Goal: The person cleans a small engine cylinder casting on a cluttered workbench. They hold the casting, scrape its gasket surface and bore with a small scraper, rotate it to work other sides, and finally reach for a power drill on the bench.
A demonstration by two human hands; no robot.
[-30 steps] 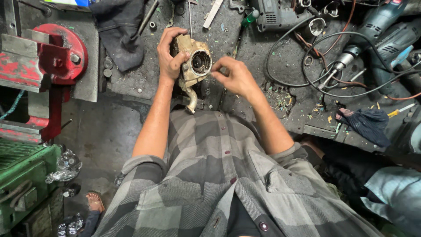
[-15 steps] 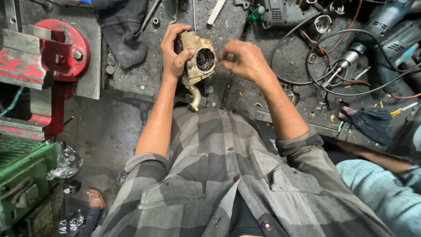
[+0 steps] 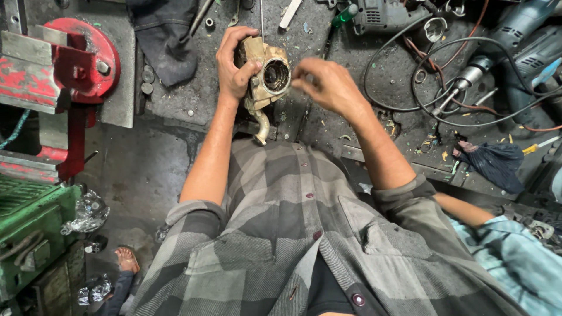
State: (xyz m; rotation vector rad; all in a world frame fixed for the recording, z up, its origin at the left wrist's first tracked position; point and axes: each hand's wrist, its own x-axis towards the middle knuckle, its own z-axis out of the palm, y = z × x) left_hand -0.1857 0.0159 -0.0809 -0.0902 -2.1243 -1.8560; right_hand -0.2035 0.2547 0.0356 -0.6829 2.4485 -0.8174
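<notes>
Left hand [image 3: 234, 67]: clamped around the dirty tan metal housing [image 3: 266, 73], held above the desk [image 3: 328, 126] edge with its round bore facing up.
Right hand [image 3: 328, 88]: just beside the bore, fingertips pinched together; whether they grip a small part, I cannot tell.
Technique: keep the housing steady and the bore level; work fingertips squarely at the rim.
Far desk: grey power drill [image 3: 380, 14], black cables [image 3: 421, 88], dark rag [image 3: 492, 164].
Left: red vise [image 3: 64, 64].
</notes>
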